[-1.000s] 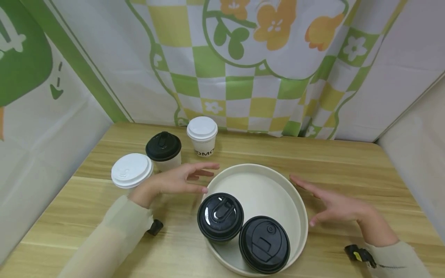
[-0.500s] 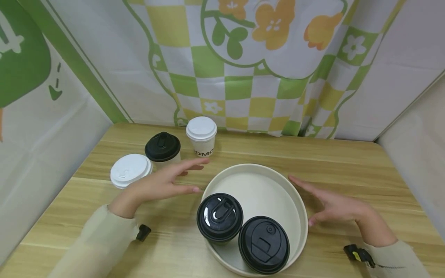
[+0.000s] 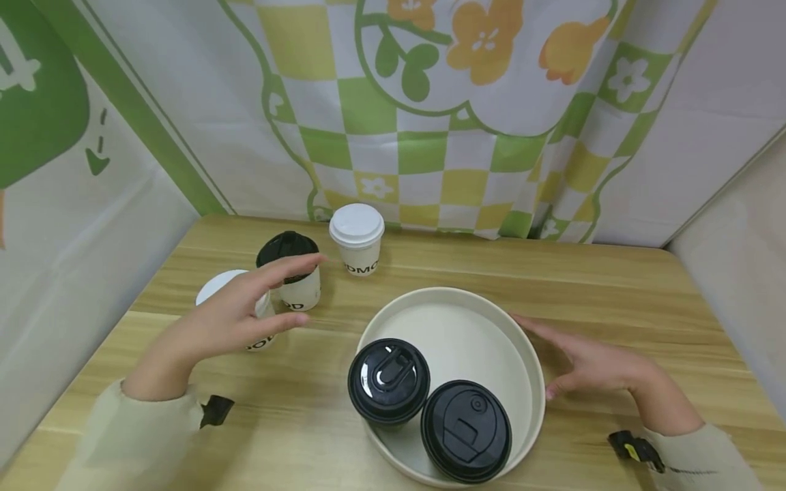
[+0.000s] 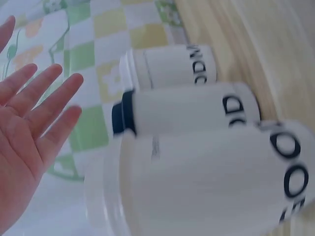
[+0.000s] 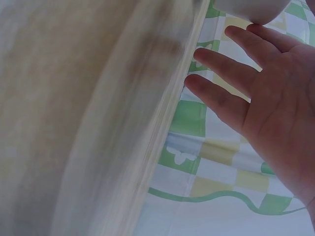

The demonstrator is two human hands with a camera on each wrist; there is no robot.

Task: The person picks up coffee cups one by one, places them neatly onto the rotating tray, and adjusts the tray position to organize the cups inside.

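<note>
My left hand (image 3: 236, 314) hovers over the white-lidded cup (image 3: 220, 283) at the left, fingers extended and thumb apart, holding nothing. Just beyond its fingers stands a black-lidded cup (image 3: 301, 290), its lid partly covered by them. The left wrist view has the near white cup (image 4: 206, 182) beside the spread fingers (image 4: 54, 105). At the right, my right hand (image 3: 598, 365) touches the rim of a round cream tray (image 3: 451, 296) with straight fingers. In the tray are a glossy black-lidded cup (image 3: 389, 382) and a matte black-lidded cup (image 3: 467, 431), side by side.
A small white-lidded cup (image 3: 357, 239) stands at the back of the wooden table (image 3: 614, 286). Behind the table hangs a green and yellow checked curtain (image 3: 424, 153), with pale fabric walls at both sides.
My left hand has moved leftward from beside the tray's left rim to the white-lidded and black-lidded cups. The right hand, the tray and the cups stay in place.
</note>
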